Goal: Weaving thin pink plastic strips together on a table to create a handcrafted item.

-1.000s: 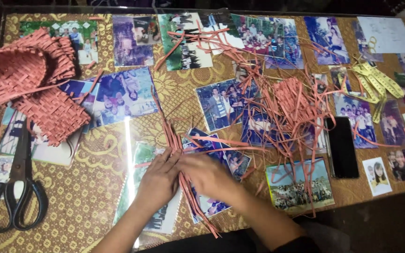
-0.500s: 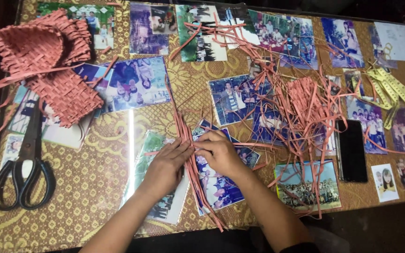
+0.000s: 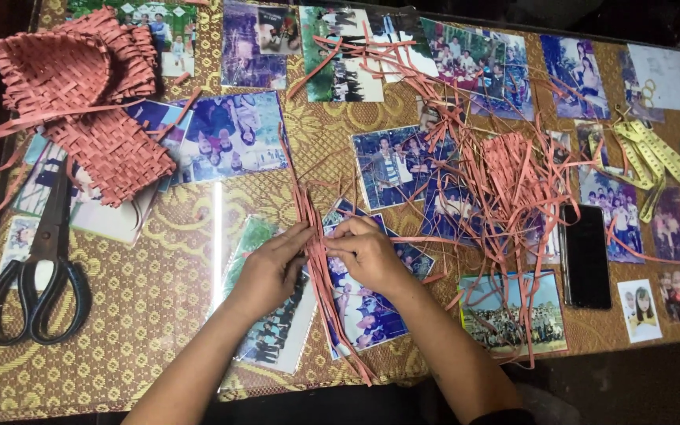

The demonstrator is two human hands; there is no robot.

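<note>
My left hand (image 3: 271, 271) and right hand (image 3: 367, 252) meet on a bundle of strips (image 3: 320, 267) that runs from the near table edge away from me, lying across the photographs (image 3: 238, 138) spread over the table (image 3: 159, 315). To my left lie the scissors (image 3: 37, 271), with the woven pieces (image 3: 80, 102) behind them at the far left corner. To my right a loose heap of strips (image 3: 513, 181) covers more photographs, the phone (image 3: 585, 256) lies just right of it, and the measuring tape (image 3: 647, 157) is behind the phone.
</note>
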